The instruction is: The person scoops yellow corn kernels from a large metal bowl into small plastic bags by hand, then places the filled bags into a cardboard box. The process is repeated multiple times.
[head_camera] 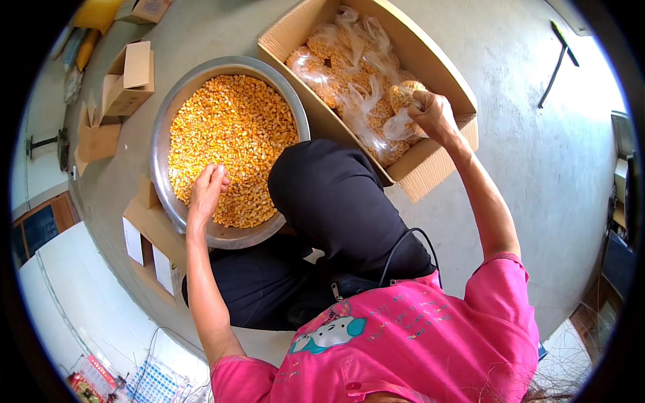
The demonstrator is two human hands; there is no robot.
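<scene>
A wide metal basin (162, 126) full of loose yellow corn kernels (232, 136) stands before me. Over its near left part is my left hand (207, 191), fingers curled inward; whether anything is pinched in them is hidden. My right hand (434, 115) grips the gathered neck of a clear plastic bag of kernels (403, 94). That bag is at the right end of a long open cardboard box (433, 45). Inside the box lie several more clear bags of kernels (347, 65), their loose tops sticking up.
My bent knee (327, 176) is between basin and box. Open cardboard cartons (128, 83) stand to the left, and another carton (156, 242) is beside the basin's near left rim. A long-handled squeegee or broom (553, 75) lies on the grey floor (524, 151) at far right.
</scene>
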